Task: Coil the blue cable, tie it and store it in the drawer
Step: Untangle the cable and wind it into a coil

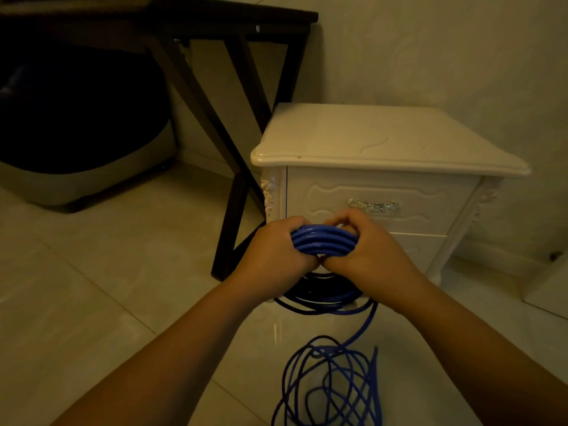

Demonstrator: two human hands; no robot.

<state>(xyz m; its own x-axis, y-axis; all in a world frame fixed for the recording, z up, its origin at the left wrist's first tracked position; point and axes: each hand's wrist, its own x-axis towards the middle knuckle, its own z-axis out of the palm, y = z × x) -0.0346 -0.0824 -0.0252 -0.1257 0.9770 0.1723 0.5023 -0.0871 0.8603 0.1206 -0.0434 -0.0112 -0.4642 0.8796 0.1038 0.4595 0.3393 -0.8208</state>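
The room is dim, with a pale, glossy tiled floor (107,272) and a cream wall (430,56) behind. A white nightstand (384,142) with carved corner posts stands against that wall. Its top drawer (322,195) is closed, with a silvery handle (373,206) at the middle of its front. To the left is a dark table (184,13) on crossed legs, and under it sits a bulky dark-and-grey object I cannot make out.

The person faces the nightstand, with both bare forearms stretched forward and converging in front of the drawer. The left hand (270,250) and right hand (365,247) meet side by side, backs up, thumbs nearly touching underneath.

Between them is the blue cable (322,239), several turns bunched into a thick arc. The left fingers (289,222) curl over the top of the bundle from the left. The right fingers (347,216) wrap over it from the right, so both hands are clamped on the same stretch of coil.

The rest of the coil hangs below the hands in shadow, in front of the nightstand's base. One strand runs from it down and back toward the person, to a loose tangle (326,351) of loops on the floor between the forearms, near the bottom of the view.
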